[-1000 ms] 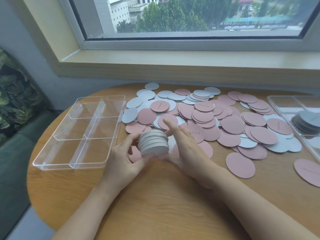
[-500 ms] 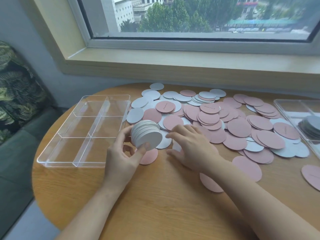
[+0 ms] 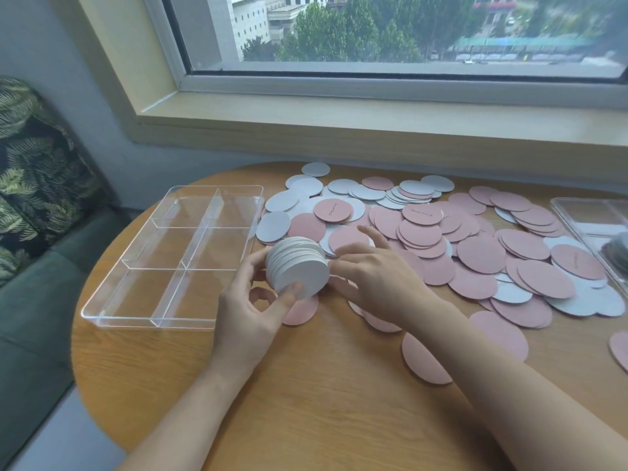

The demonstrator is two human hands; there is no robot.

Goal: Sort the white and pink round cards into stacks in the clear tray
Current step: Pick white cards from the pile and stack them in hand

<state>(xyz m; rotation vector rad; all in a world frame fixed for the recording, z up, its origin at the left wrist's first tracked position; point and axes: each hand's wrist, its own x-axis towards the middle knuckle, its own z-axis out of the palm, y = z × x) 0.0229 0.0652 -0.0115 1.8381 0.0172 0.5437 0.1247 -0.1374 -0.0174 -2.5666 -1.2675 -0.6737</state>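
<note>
I'm seeing the left hand [image 3: 248, 317] gripping a stack of white round cards [image 3: 299, 268], thumb on the near face, fingers curled round the far edge, the stack tilted on edge and lifted off the round wooden table [image 3: 306, 402]. The right hand [image 3: 377, 277] is sitting just beside the stack with fingers spread and relaxed, fingertips touching its right edge and resting over the loose cards; it's not gripping anything.

The clear tray [image 3: 170, 321] is lying to the left of the stack, divided into six compartments, all of them showing bare. The stack is hanging just beside the tray's right wall, not inside it.

The pile of loose pink and white round cards [image 3: 475, 253] is spreading across the table's far and right side, overlapping each other. A few pink cards are carrying small dark handwriting: one [image 3: 333, 210] near the tray, one [image 3: 422, 214] further right, one [image 3: 577, 261] near the right edge. I'm not able to read any of it, too small and blurred.

A second clear tray [image 3: 577, 212] is showing at the right edge with some grey-looking round cards [image 3: 616, 249] in it, partly cut off.

A single pink card [image 3: 499, 334] is lying apart near my right forearm.
</note>
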